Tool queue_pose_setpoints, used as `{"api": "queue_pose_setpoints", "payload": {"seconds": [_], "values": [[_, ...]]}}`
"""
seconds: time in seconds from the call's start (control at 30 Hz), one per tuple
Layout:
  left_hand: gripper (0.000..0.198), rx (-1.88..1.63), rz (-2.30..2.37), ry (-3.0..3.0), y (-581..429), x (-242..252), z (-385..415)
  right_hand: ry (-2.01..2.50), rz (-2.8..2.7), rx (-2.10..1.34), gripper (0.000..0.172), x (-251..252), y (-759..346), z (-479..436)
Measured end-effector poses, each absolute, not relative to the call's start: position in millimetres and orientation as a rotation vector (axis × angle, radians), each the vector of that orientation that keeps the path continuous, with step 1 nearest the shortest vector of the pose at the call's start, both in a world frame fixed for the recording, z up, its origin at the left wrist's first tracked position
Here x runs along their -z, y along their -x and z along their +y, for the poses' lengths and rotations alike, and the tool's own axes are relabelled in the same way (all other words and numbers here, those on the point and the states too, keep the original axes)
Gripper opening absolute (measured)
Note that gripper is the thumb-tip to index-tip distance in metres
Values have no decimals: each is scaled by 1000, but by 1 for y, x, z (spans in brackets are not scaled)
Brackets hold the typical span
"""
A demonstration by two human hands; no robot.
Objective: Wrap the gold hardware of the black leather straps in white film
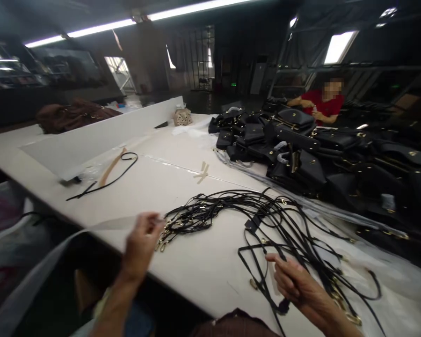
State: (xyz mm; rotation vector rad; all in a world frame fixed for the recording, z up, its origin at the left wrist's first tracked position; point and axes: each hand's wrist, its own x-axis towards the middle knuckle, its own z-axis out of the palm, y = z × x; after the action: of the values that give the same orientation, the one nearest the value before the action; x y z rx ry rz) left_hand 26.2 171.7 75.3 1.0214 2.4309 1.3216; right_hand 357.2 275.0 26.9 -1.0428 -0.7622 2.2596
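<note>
My right hand (291,281) is closed around a thin black strap (250,255), which loops out in front of its fingers and hangs down below them. My left hand (142,241) has its fingers curled together at the left end of a bundle of black straps (231,201). Whatever is between those fingertips is too small to make out. Gold clips (163,246) at the bundle's end lie right beside this hand. A translucent plastic strip (108,224) runs from behind the left hand over the table's front edge. More gold clips (340,304) lie near my right wrist.
Black handbags (287,135) are heaped at the right and back of the white table (182,178). A low white partition (108,135) stands on the left, near a loose black strap (121,175). Beige tape (202,173) marks the middle. Behind the heap is a person in red (323,105).
</note>
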Motion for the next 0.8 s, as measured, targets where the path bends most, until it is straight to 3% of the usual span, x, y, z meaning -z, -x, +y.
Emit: {"api": "queue_pose_setpoints", "payload": {"seconds": [0.17, 0.33, 0.57, 0.73, 0.8], "values": [[16, -1237, 1790, -1016, -78, -39, 195, 1217, -990, -2219, 44, -46, -323, 272], [28, -1168, 1376, -873, -99, -24, 220, 1378, -1165, -2010, 50, -62, -300, 277], [19, -1144, 1466, -1253, -95, -45, 233, 1436, -1334, -1900, 66, -76, -291, 274], [19, -1036, 1634, -1362, -109, -47, 230, 1532, -1461, -1831, 68, -79, -273, 266], [25, -1046, 1578, -1362, -110, -45, 228, 1501, -1537, -1734, 61, -77, -267, 264]]}}
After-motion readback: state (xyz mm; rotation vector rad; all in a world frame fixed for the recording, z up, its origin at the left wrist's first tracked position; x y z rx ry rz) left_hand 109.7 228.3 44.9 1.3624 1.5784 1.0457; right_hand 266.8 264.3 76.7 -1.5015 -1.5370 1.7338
